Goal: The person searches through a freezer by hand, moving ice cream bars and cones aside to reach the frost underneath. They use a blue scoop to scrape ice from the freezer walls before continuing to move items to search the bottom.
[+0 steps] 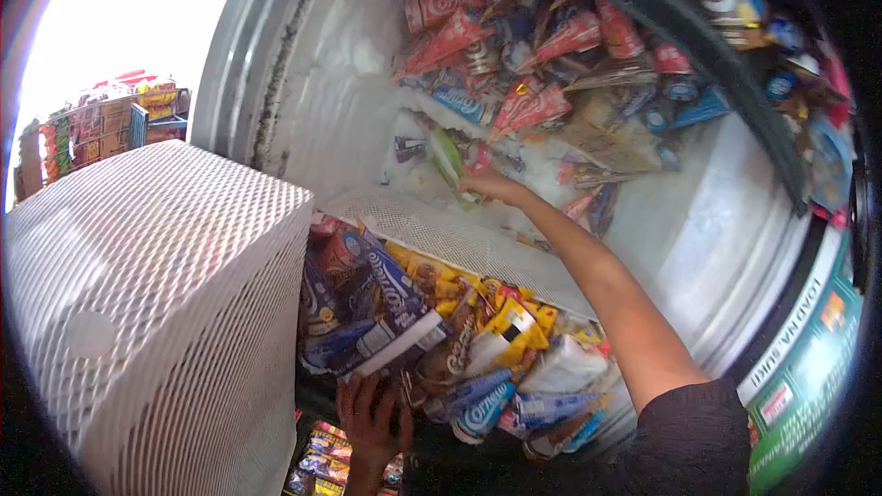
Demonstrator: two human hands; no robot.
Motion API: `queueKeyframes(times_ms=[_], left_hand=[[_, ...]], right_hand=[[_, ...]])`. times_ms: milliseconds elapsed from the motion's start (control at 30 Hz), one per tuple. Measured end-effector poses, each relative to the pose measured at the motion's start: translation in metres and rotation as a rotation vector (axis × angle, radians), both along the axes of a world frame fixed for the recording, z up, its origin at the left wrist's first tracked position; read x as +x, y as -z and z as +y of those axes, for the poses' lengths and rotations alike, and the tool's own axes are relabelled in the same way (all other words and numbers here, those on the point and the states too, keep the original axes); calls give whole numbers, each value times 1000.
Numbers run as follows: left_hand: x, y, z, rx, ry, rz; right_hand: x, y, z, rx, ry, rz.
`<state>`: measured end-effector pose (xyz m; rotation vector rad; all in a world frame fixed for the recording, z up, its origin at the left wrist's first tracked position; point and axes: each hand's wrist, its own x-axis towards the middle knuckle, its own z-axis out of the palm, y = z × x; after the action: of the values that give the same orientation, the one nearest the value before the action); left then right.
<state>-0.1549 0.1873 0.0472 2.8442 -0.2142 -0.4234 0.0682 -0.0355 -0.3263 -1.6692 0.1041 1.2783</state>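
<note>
Deep inside the frosty freezer, my right hand (489,186) is closed on a green and white wrapped item (448,161). My left hand (375,411) rests at the near edge of the freezer, its fingers spread beside a blue cone pack (390,280). In the near basket lie several cones and yellow packs (519,335). Several red cones (450,41) lie at the far end of the freezer, above my right hand.
A white mesh basket (184,220) stands on the left. A white mesh divider (459,239) crosses the freezer. The dark lid frame (726,73) curves over the right side. Shelved goods (101,129) show at the far left.
</note>
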Motion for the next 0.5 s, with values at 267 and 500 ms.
queueKeyframes(times_ms=[267,500], left_hand=[[-11,-1,4,-56,75,-226],[53,-32,-38,-260,181,-568]], right_hand=[[1,-172,-67,169,219,-40],[-22,-310,-113,264,186,-267]])
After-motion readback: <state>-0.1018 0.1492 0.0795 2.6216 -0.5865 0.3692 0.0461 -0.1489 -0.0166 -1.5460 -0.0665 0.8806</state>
